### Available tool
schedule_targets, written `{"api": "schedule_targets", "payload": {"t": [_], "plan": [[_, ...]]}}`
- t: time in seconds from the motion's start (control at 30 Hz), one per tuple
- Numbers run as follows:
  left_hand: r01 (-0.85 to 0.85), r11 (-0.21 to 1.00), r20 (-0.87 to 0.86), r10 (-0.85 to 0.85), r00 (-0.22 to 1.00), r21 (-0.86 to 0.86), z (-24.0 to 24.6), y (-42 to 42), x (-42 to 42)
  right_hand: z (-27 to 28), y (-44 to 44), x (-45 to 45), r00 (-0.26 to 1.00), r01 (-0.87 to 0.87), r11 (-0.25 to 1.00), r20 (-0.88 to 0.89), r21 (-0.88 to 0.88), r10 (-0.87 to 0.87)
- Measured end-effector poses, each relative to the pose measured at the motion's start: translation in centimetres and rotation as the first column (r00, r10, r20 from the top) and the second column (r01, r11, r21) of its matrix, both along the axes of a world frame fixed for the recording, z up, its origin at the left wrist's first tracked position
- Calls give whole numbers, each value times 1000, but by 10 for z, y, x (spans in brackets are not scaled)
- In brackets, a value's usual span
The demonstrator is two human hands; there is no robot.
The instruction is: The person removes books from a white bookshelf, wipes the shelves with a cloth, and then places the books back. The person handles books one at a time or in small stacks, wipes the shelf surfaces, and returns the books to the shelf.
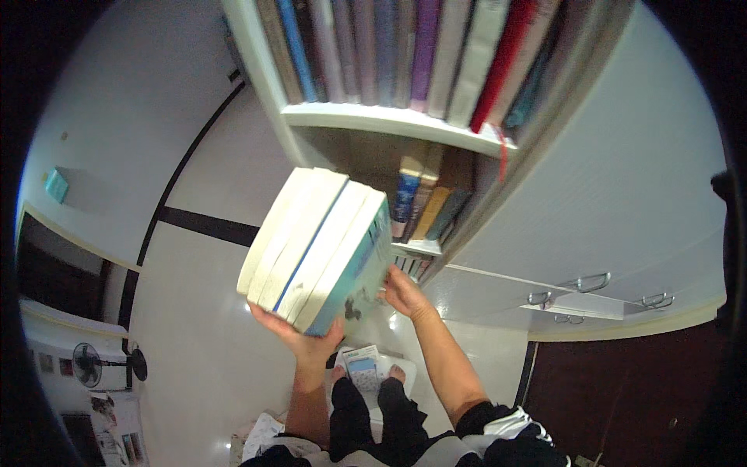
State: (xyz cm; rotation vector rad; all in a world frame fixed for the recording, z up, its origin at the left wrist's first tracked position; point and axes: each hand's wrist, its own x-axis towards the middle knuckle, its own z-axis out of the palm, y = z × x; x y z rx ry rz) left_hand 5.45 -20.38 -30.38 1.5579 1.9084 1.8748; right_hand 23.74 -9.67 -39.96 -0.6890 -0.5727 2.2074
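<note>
A thick stack of several books, page edges up and a blue-green cover on the right, is held in front of the bookcase. My left hand grips the stack from below, thumb on the cover side. At the stack's lower right is my right hand, its fingertips partly hidden behind the books; whether it grips them is not clear. Just beyond, the bookcase's middle shelf holds several leaning books at its right side.
A row of upright books fills the upper shelf. White cabinets with metal handles run along the right. Below, my feet stand on a white stool beside a booklet. A fan is at far left.
</note>
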Motion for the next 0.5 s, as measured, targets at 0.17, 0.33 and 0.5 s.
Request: {"api": "schedule_targets", "payload": {"t": [0.17,0.33,0.5], "plan": [[349,921,864,-26,503,-176,-35,-87,-57,-46,-26,-5,926,-178,967,-301,185,228],[527,777,937,250,245,-345,-113,-158,-74,-128,-124,-5,772,-630,741,-91,-233,628],[661,598,884,395,249,-453,-269,-204,-56,-222,-244,0,923,-51,829,291,-556,252]]}}
